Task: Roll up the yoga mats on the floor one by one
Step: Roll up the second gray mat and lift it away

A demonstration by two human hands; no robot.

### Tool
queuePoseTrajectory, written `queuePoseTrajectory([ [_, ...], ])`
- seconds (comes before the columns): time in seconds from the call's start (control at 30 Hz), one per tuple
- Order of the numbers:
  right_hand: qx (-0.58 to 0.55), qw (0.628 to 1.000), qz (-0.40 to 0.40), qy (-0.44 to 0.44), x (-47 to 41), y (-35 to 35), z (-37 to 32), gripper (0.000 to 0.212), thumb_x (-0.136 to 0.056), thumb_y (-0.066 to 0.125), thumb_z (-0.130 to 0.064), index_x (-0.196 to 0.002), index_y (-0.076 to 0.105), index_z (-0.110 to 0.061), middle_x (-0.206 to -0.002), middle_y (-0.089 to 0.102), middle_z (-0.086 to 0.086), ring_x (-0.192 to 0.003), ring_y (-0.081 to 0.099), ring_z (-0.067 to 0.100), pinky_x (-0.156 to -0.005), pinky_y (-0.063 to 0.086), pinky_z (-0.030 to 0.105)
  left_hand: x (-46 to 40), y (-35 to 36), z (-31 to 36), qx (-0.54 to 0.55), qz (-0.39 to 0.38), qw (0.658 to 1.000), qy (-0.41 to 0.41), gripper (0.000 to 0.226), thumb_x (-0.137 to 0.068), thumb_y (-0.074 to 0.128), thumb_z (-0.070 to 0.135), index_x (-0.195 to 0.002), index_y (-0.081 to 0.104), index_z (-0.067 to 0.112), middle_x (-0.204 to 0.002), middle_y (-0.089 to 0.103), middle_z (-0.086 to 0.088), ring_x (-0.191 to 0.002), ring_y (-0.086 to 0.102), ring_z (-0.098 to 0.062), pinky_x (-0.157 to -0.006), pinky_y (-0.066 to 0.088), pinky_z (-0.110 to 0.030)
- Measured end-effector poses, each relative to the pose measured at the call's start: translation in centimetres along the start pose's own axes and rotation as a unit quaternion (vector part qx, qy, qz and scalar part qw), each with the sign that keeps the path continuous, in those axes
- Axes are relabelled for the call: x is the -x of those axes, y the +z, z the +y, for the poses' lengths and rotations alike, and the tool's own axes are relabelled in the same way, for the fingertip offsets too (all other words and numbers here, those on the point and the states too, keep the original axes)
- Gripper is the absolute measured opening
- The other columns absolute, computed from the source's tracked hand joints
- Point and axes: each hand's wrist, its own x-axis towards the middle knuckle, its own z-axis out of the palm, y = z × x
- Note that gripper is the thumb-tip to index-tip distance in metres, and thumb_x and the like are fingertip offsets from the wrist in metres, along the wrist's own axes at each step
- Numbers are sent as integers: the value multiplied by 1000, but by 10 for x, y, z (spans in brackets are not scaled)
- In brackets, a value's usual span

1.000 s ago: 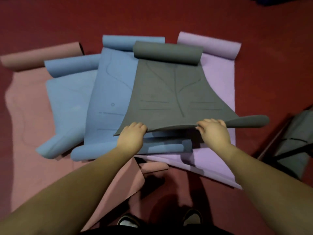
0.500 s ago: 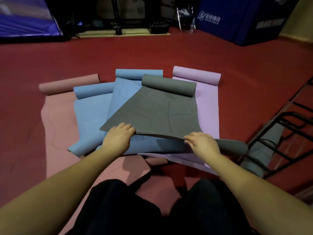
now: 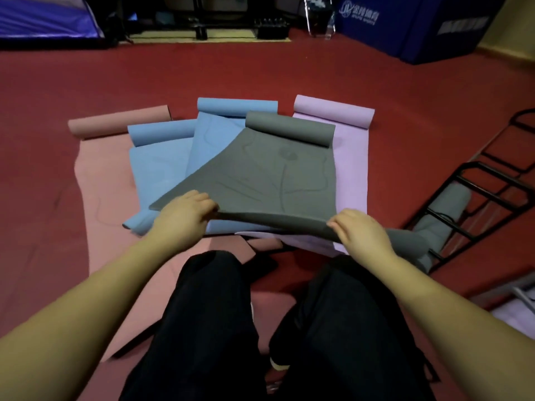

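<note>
A grey yoga mat [image 3: 269,172] lies on top of a fan of overlapping mats, its far end still rolled. My left hand [image 3: 185,214] grips its near edge on the left, and my right hand [image 3: 359,231] grips the same edge on the right, lifting it off the pile. Under it lie two blue mats [image 3: 162,169], a lilac mat [image 3: 351,169] and a pink mat [image 3: 101,204], each with a rolled far end. The grey mat's near right corner curls behind my right hand.
A black metal rack [image 3: 474,195] stands on the right with a rolled grey mat [image 3: 445,209] in it. Blue padded blocks [image 3: 405,21] and dark equipment line the far wall. Red floor [image 3: 260,73] surrounds the mats. My dark-trousered legs fill the lower middle.
The view has tilted up and back, so the far wall and my legs have come into sight. Both hands keep hold of the grey mat's near edge, drawn closer to my body.
</note>
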Motion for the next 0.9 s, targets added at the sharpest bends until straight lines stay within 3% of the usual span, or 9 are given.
queuePoseTrajectory([
  [0.13,10,998,34,-45,11,-12,-8,40,-92,40,-43,-78,67,-17,-74,61,3,-72,61,31,-62,49,39,21,-13,5,73,-33,993,-88,31,-82,46,35,-81,67,13,-76,57,2,-81,55,-24,-64,35,-33],
  [0.23,27,999,-40,-4,26,3,-6,42,-92,33,-54,-69,49,-23,-70,59,2,-73,62,30,-61,42,38,35,-1,10,201,-152,946,-203,24,-72,50,38,-70,65,20,-71,62,3,-77,57,-26,-75,45,-41],
  [0.3,9,997,-69,18,28,8,-9,39,-95,28,-55,-70,40,-26,-74,61,4,-79,62,31,-63,38,38,31,-1,9,242,-181,919,-253,16,-66,53,35,-65,65,24,-65,63,3,-72,59,-26,-77,49,-43],
  [0.43,-9,994,-86,63,13,-11,-12,44,-103,35,-46,-67,37,-21,-74,58,1,-83,58,28,-63,29,35,9,-26,-1,218,-183,929,-237,21,-64,52,36,-69,66,20,-68,62,3,-75,57,-23,-73,46,-36],
  [0.5,-33,985,-139,93,10,-14,-8,49,-103,34,-48,-65,42,-19,-68,51,-5,-77,53,23,-64,33,35,3,-29,0,165,-209,942,-204,20,-73,48,37,-71,59,20,-69,56,1,-73,51,-23,-69,42,-35],
  [0.6,-99,951,-260,133,10,-7,-8,47,-102,35,-53,-74,53,-19,-75,57,-7,-83,56,20,-76,44,35,11,-13,14,4,-254,957,-140,24,-96,36,32,-78,46,19,-80,52,-3,-79,48,-26,-66,36,-35],
  [0.7,-179,922,-301,166,8,0,-4,38,-100,42,-52,-79,52,-22,-77,57,-9,-82,55,14,-72,39,31,20,-4,19,-20,-239,960,-142,35,-86,16,43,-74,40,20,-81,54,-4,-77,48,-26,-65,35,-35],
  [0.8,-196,914,-319,158,3,4,-2,36,-99,47,-51,-77,51,-22,-73,55,-9,-74,50,8,-70,37,25,10,3,22,-36,-293,931,-216,63,-100,7,55,-69,51,20,-92,61,-12,-88,54,-30,-78,41,-36],
  [0.9,-182,915,-329,144,-4,9,-5,40,-99,49,-49,-71,47,-21,-65,48,-8,-64,44,6,-64,34,26,-4,14,31,-101,-319,912,-239,68,-104,14,53,-100,68,11,-112,65,-15,-107,59,-33,-87,41,-39],
])
